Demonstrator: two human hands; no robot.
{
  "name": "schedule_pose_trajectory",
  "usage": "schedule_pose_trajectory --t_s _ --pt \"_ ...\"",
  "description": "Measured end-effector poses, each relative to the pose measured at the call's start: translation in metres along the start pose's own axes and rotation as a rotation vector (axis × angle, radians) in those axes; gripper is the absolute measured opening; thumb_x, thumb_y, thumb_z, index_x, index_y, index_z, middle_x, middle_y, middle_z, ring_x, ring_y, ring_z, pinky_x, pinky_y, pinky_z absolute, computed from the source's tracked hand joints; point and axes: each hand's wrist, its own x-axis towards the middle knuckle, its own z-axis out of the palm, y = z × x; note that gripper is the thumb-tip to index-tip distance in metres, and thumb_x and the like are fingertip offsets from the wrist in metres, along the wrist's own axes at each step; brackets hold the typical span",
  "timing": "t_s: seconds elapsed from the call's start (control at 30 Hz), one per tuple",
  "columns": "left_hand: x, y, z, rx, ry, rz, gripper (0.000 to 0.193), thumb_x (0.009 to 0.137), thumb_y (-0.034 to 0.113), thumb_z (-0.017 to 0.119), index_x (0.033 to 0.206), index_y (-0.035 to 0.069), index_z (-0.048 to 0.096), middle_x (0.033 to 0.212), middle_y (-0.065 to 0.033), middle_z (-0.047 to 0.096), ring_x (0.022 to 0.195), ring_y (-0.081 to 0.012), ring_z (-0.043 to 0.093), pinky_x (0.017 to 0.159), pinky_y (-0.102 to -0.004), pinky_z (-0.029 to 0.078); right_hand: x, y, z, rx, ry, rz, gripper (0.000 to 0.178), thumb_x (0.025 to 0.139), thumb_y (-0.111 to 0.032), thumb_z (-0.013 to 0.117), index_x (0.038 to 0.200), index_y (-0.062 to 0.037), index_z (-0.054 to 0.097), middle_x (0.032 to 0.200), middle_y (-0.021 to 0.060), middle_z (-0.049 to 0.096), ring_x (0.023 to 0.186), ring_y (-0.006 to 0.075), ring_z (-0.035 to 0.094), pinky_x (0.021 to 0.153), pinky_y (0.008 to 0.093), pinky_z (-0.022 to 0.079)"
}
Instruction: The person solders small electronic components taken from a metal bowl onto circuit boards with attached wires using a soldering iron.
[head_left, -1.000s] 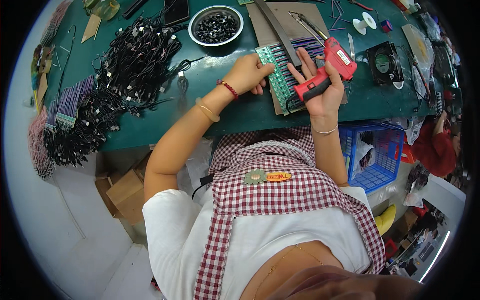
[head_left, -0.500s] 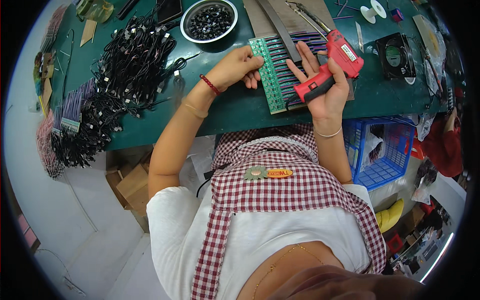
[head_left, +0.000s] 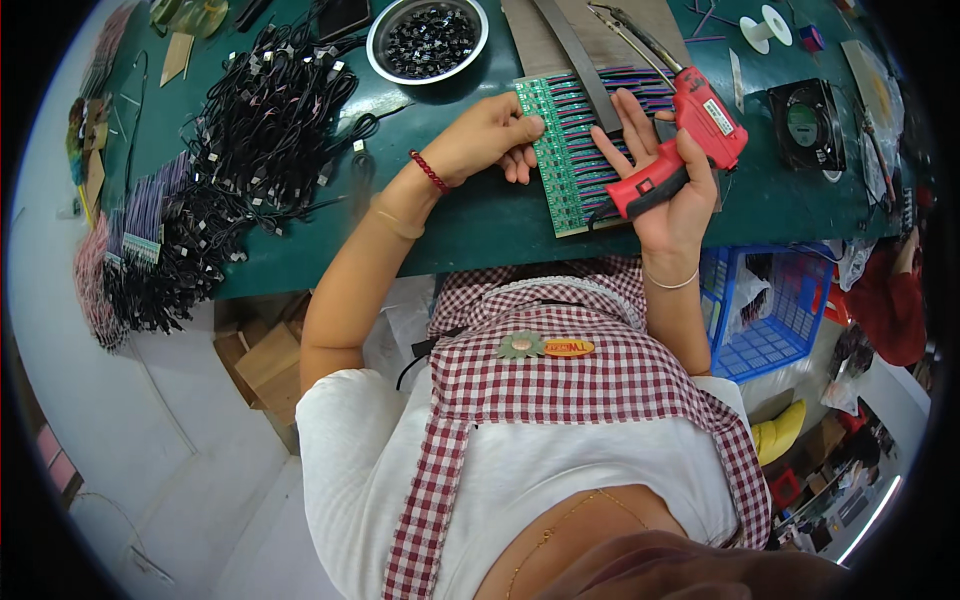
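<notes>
My left hand (head_left: 488,140) is closed at the left edge of a green circuit board panel (head_left: 553,165), thumb on the edge and the other fingers curled beside it. Thin dark and purple wires (head_left: 577,128) run rightward from the panel in a row. A flat grey metal bar (head_left: 578,58) lies slantwise across the wires. In my right hand (head_left: 672,215) is a red and black soldering gun (head_left: 708,118), held between thumb and palm, its tip pointing away from me. The fingers of that hand stretch out beside the bar's near end; whether they press on it is unclear.
A brown board (head_left: 640,28) lies under the bar. Left of it stand a metal bowl (head_left: 377,52) of small black parts and a big heap of black cables (head_left: 270,130). To the right are a black fan (head_left: 806,125) and a white spool (head_left: 765,30). A blue crate (head_left: 765,345) stands below the table edge.
The whole scene has shifted slightly rightward in view. Both hands, the panel and the soldering gun keep nearly the same places relative to one another.
</notes>
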Motion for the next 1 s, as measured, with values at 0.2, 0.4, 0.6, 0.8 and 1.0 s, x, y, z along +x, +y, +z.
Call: schedule_pose_trajectory --t_s 0.2,0.4,0.6,0.8,1.0 --pt "-0.013 0.042 -0.001 0.568 0.173 -0.059 0.031 0.09 0.028 0.048 0.079 0.0 0.056 0.056 -0.0052 0.057 0.047 -0.0092 0.057 0.04 -0.0234 0.041 -0.006 -0.011 -0.005 0.011 -0.031 0.018 0.023 0.087 -0.015 0.047 0.105 -0.0027 0.044 0.124 0.0332 0.041 0.127 0.0377 0.03 0.099 0.061 0.028" --pt "0.011 0.038 -0.083 1.382 0.802 0.59 0.02 0.077 0.02 0.061 0.086 0.002 0.06 0.08 -0.0126 0.06 0.076 -0.0307 0.057 0.07 -0.0371 0.045 -0.023 -0.034 -0.006 -0.053 -0.05 0.006 0.024 0.086 -0.016 0.048 0.105 -0.0025 0.047 0.125 0.0314 0.04 0.129 0.0378 0.027 0.098 0.0638 0.025" --pt "0.019 0.037 -0.079 1.393 0.654 0.362 0.014 0.073 0.016 0.063 0.081 0.006 0.06 0.079 -0.0098 0.058 0.082 -0.0275 0.055 0.071 -0.0378 0.045 -0.03 -0.048 -0.012 -0.044 -0.02 -0.009 0.024 0.086 -0.015 0.049 0.105 -0.0025 0.046 0.125 0.031 0.04 0.129 0.0375 0.027 0.099 0.0638 0.024" --pt "0.003 0.04 -0.091 1.358 0.717 0.514 0.01 0.076 0.013 0.06 0.081 0.004 0.059 0.076 -0.0101 0.059 0.078 -0.0266 0.056 0.069 -0.0368 0.045 -0.036 -0.06 -0.011 -0.079 -0.019 -0.013 0.024 0.086 -0.016 0.049 0.105 -0.0021 0.046 0.122 0.03 0.043 0.127 0.0371 0.029 0.1 0.0627 0.024" --pt "-0.001 0.035 -0.093 1.325 0.632 0.536 0.013 0.075 0.008 0.06 0.086 0.001 0.06 0.077 -0.0137 0.062 0.073 -0.0289 0.06 0.068 -0.0357 0.047 -0.033 -0.061 -0.007 -0.103 -0.026 -0.024 0.024 0.086 -0.016 0.049 0.105 -0.0019 0.046 0.119 0.0293 0.044 0.126 0.0367 0.031 0.099 0.0623 0.025"
